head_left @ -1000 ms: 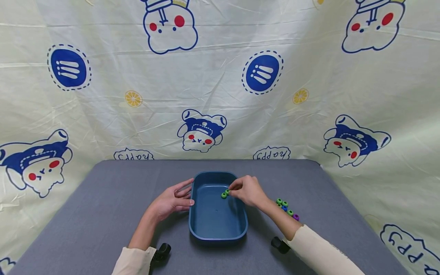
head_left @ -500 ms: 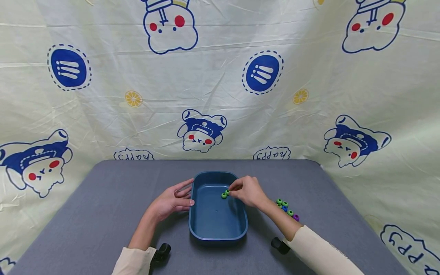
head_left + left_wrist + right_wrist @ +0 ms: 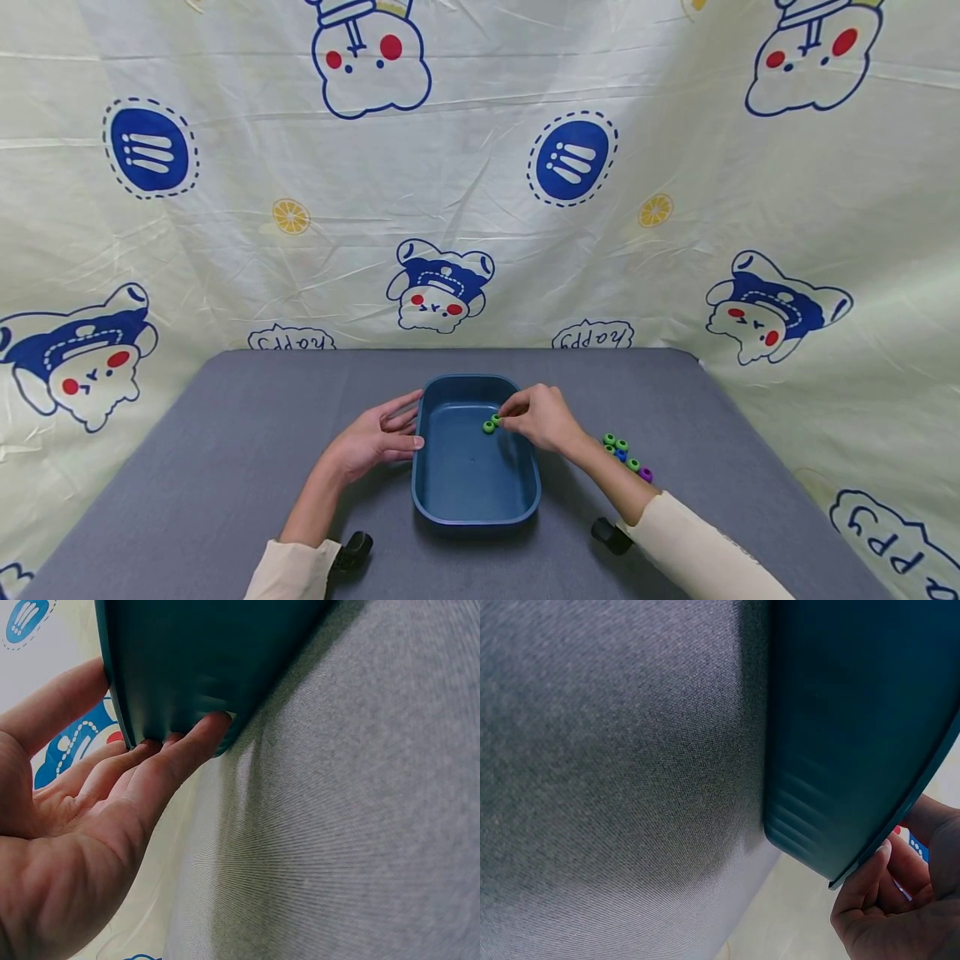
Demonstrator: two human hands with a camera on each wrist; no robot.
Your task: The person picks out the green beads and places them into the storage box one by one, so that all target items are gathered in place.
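Note:
A blue plastic bin [image 3: 472, 507] stands on the grey table. My left hand [image 3: 363, 442] lies along its left side, straight fingers touching the outer wall and the thumb at the rim, as the left wrist view [image 3: 90, 817] also shows. Over the right rim, the thumb and fingertips of my right hand [image 3: 542, 417] come together at a green bead [image 3: 496, 419], partly hidden by them. Touching or close beside it is another green bead [image 3: 488, 427], inside the bin. In the right wrist view the wall of the bin [image 3: 840, 750] hides both beads.
Right of the bin, beside my right forearm, lies a loose group of beads: several green beads [image 3: 622, 445], a blue bead [image 3: 621, 456] and a purple bead [image 3: 646, 474]. A printed curtain [image 3: 480, 167] hangs behind the table [image 3: 247, 433].

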